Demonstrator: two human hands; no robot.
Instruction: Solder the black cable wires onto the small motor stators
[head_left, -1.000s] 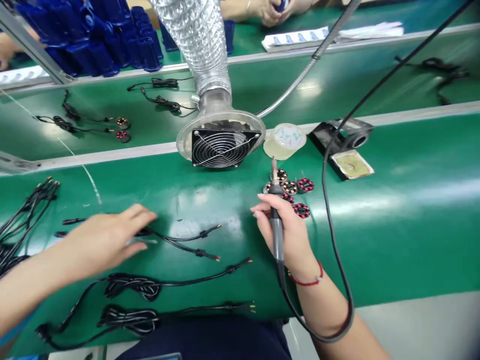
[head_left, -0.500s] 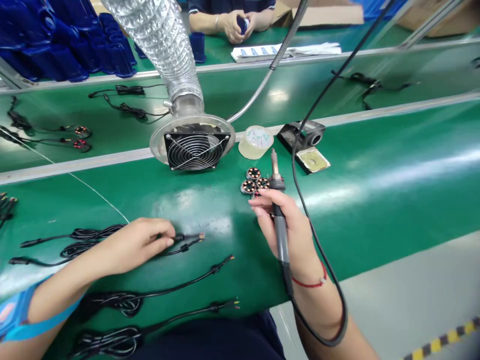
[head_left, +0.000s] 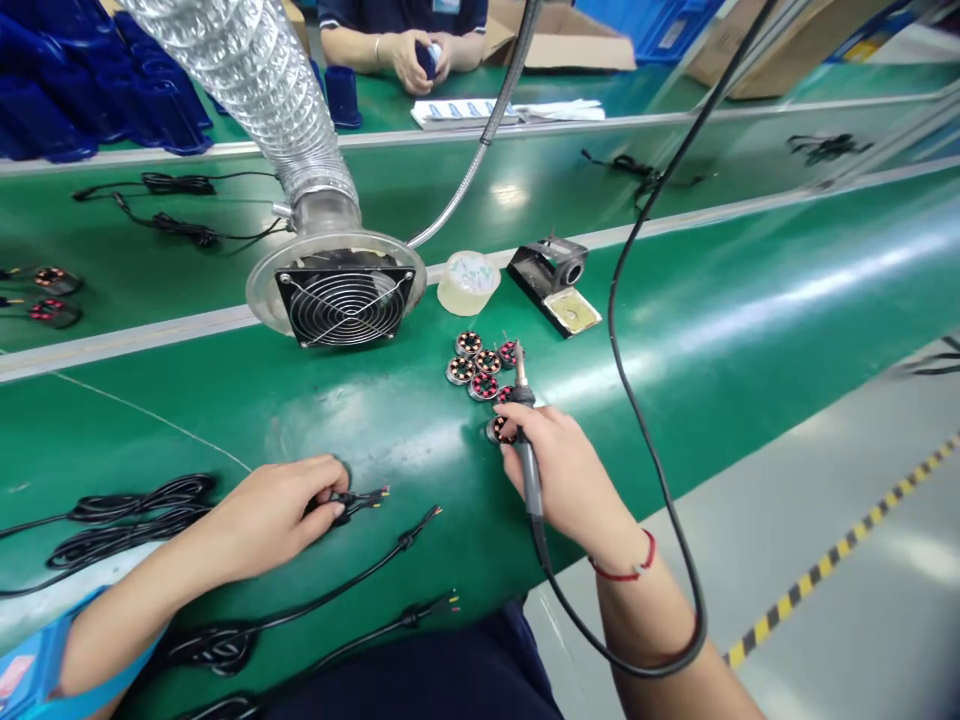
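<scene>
My right hand (head_left: 551, 465) is closed around the grey handle of a soldering iron (head_left: 529, 470), whose metal tip points up and away over the bench. Just beyond and left of it sit several small round motor stators (head_left: 486, 385) with red or copper-coloured coils. One of them lies partly behind my right fingers. On the left, the fingers of my left hand (head_left: 300, 505) pinch a black cable (head_left: 352, 505) near its end, where thin coloured wires stick out. Two more black cables (head_left: 409, 540) with bare coloured ends lie nearer to me.
A fume extractor fan (head_left: 349, 305) hangs on a foil duct above the bench. Behind the stators stand a roll of clear tape (head_left: 469, 283) and a soldering iron stand (head_left: 555, 275) with a yellow sponge. Coiled cables (head_left: 135, 515) lie at left. Another person's hands (head_left: 424, 62) hold something dark blue across the bench.
The view has shifted to the right. My right hand with the soldering iron has come nearer, uncovering more stators. My left hand still pinches the cable, its end now closer to the neighbouring one.
</scene>
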